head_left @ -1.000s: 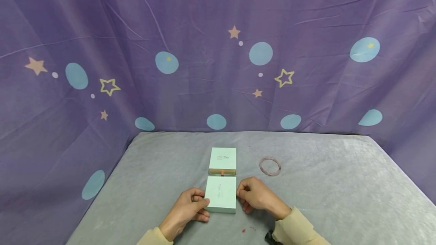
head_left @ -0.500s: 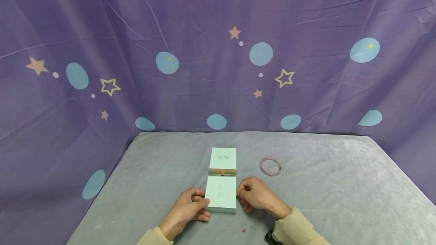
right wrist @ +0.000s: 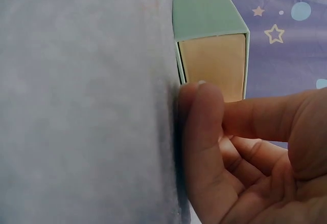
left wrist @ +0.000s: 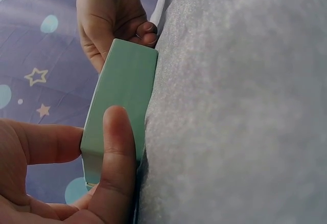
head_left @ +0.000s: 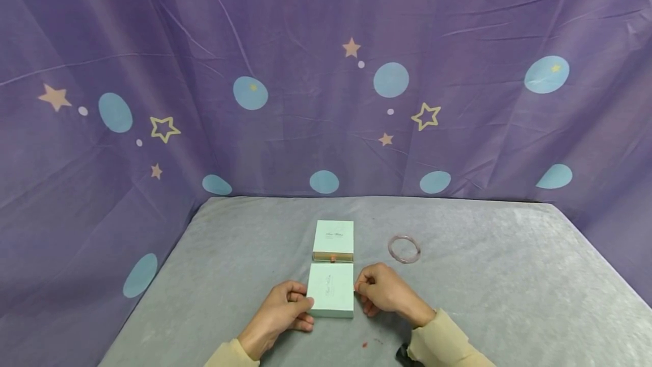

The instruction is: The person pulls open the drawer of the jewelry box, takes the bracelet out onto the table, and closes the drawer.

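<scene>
A mint-green drawer box (head_left: 331, 290) with faint script on its lid lies flat at the front of the table. My left hand (head_left: 280, 307) grips its left end; in the left wrist view the thumb presses the box's green near side (left wrist: 125, 75). At the right end is my right hand (head_left: 384, 290), with thumb and forefinger brought together. The right wrist view shows these fingertips right at the tan drawer end (right wrist: 214, 60), partly covering it. I cannot tell what, if anything, lies between them.
Directly behind stands a second mint-green box (head_left: 333, 237), its gold drawer end showing a small orange tab (head_left: 333, 258). A pinkish translucent bangle (head_left: 404, 249) lies to the right. Grey cloth covers the table (head_left: 244, 242); a purple starred curtain (head_left: 305, 101) rises behind it.
</scene>
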`<state>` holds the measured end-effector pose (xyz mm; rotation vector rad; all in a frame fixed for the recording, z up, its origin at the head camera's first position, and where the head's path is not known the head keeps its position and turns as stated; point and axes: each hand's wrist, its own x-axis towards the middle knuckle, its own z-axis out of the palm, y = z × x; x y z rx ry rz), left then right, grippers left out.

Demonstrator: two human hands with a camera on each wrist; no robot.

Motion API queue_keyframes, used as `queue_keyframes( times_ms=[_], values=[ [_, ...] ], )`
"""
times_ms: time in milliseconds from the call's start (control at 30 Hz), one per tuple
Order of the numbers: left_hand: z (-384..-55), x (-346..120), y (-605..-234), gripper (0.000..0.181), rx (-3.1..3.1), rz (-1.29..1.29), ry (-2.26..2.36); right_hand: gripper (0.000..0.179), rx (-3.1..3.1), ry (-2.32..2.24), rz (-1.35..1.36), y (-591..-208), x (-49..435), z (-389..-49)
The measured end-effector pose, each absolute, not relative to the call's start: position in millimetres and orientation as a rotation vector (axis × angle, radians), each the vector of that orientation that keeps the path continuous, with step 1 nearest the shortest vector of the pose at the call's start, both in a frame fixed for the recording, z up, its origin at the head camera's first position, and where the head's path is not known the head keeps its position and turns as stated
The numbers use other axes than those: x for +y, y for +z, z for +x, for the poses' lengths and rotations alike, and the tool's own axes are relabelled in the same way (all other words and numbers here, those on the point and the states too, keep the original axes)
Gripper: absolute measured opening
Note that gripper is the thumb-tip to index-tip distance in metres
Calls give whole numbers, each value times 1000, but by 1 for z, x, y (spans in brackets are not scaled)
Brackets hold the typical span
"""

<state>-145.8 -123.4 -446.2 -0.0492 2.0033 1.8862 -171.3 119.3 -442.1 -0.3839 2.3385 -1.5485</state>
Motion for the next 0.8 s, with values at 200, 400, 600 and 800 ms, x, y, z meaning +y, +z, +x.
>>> queue_keyframes(
  times_ms=[200,400,600,800],
  values=[
    [-146,-124,-446,42,1998,-39,1886,18,2349,-1538,-380,-442,120,-171],
    [-145,-124,-445,44,1996,-32,1886,18,2336,-1534,-359,-443,120,-171],
    [-144,-124,-445,44,1995,-27,1885,19,2330,-1543,-350,-445,120,-172],
    [-146,-124,-446,44,1994,-26,1883,20,2329,-1552,-339,-444,121,-172]
  ],
)
